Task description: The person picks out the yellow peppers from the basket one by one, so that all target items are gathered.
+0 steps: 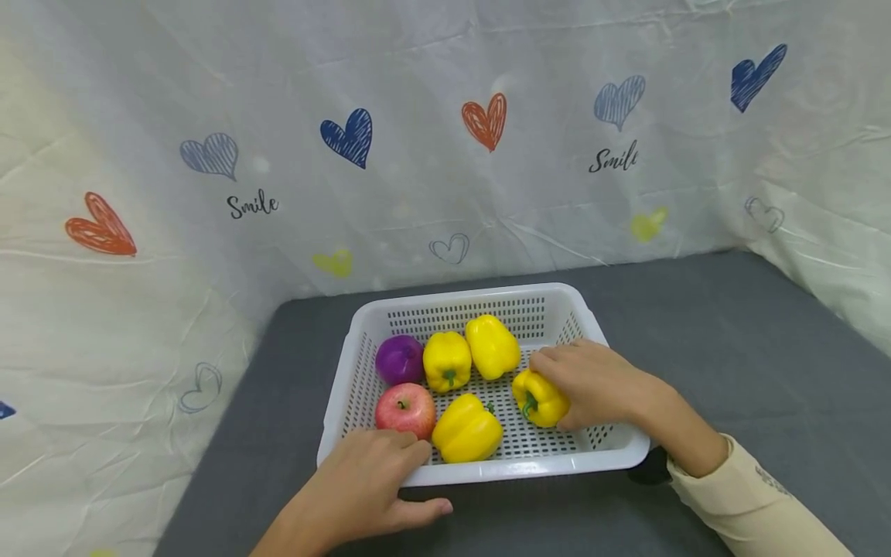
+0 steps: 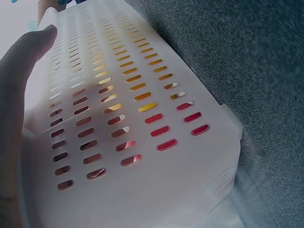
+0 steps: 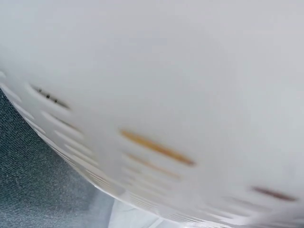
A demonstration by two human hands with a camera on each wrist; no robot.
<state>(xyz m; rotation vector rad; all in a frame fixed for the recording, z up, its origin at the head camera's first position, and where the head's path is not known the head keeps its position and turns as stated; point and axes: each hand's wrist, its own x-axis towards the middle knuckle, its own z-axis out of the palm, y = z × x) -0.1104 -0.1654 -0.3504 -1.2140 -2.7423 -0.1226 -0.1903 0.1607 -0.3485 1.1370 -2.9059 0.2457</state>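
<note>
In the head view, my right hand (image 1: pixel 592 379) grips a yellow bell pepper (image 1: pixel 539 398) at the right side of a white slotted basket (image 1: pixel 515 468). The pepper's green stem faces the front. My left hand (image 1: pixel 372 480) holds the basket's front left rim, its fingers over the edge and its thumb outside. Close to those fingers sits a red apple (image 1: pixel 406 410). Behind it lies a shiny purple round thing, like an onion (image 1: pixel 399 360). Three more yellow peppers occupy the middle: one in front (image 1: pixel 467 429), one behind (image 1: pixel 447 362), another at the back (image 1: pixel 493 346).
A dark grey cloth covers the table (image 1: pixel 696 333) around the basket. Behind it hangs a pale curtain (image 1: pixel 404 209) printed with hearts and "Smile". Both wrist views show mostly the basket's outer wall (image 2: pixel 142 190), with red and yellow through the slots.
</note>
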